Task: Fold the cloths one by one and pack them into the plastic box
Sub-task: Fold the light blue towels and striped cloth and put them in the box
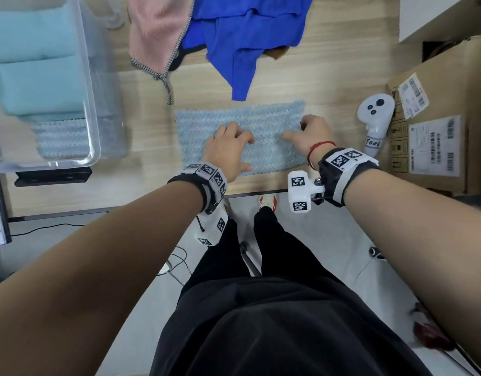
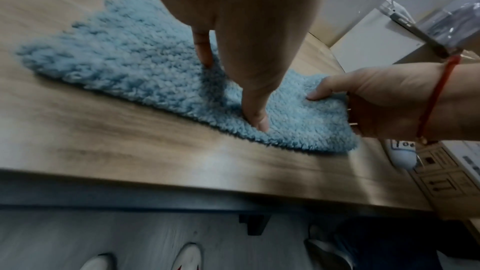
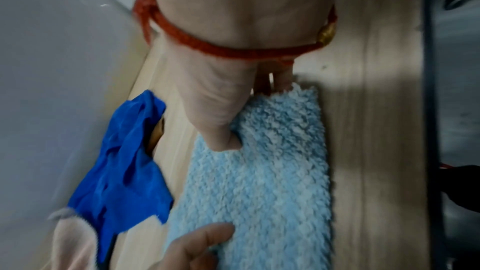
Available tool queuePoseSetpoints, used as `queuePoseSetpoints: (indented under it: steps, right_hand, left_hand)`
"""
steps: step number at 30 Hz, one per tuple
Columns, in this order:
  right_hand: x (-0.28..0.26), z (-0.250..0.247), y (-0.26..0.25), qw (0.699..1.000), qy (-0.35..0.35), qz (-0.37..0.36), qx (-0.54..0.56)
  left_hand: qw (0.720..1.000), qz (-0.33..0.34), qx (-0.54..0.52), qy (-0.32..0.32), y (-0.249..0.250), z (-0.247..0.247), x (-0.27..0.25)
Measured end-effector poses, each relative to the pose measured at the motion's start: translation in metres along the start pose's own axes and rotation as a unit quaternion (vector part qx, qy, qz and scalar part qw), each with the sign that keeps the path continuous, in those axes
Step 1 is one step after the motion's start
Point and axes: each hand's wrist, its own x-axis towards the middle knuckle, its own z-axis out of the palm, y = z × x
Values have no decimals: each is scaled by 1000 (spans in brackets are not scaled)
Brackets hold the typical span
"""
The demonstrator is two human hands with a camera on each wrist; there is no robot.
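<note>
A fluffy light-blue cloth (image 1: 240, 137), folded into a long strip, lies flat on the wooden table (image 1: 328, 85) near its front edge, just right of the plastic box (image 1: 92, 109). My left hand (image 1: 228, 150) presses down on the strip's middle with fingertips (image 2: 261, 122) planted in the pile, holding nothing. My right hand (image 1: 314, 134) pinches the strip's right end, thumb (image 3: 223, 141) on top and the other fingers curled under the edge. Inside the box, folded teal cloths (image 1: 35, 80) sit stacked above a striped blue one (image 1: 62, 138). Behind the strip, a royal-blue cloth (image 1: 247, 36) and a pink cloth (image 1: 157, 31) lie crumpled, touching each other. A white controller (image 1: 375, 120) rests beside a cardboard box (image 1: 445, 109) at right.
</note>
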Motion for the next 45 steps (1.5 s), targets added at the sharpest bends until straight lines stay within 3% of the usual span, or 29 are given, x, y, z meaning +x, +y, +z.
queuePoseSetpoints:
  steps: [4,9,13,17,20,24,31,33,39,45]
  right_hand:
    - [-12,0,25,997,-28,30,63]
    - [-29,-6,22,988,-39,13,148]
    - [-44,-5,-5,987,-32,-42,151]
    - [-63,10,-43,985,-53,-105,122]
    - [-72,29,-66,984,-66,-144,77]
    - [-78,60,-90,980,-69,-185,7]
    - [-77,107,-107,972,-78,-212,-63]
    - [-77,118,-110,973,-94,-197,-72]
    - [-78,115,-111,975,-122,-174,-56]
    - [-62,93,-85,970,-71,-208,-103]
  left_hand:
    - [1000,-6,0,-3,13,8,-5]
    - [999,-20,-47,-4,12,-1,-11]
    - [980,-92,-165,54,-12,-11,-29]
    - [955,-191,-212,85,-50,-15,-60]
    - [943,-212,-255,39,-65,-10,-76]
    - [912,-189,-362,-34,-78,-6,-86]
    - [877,-159,-451,-43,-88,1,-84]
    - [879,-156,-447,-49,-91,-1,-85]
    - [930,-162,-329,-29,-95,-3,-78]
    - [931,-188,-314,-7,-98,-1,-72]
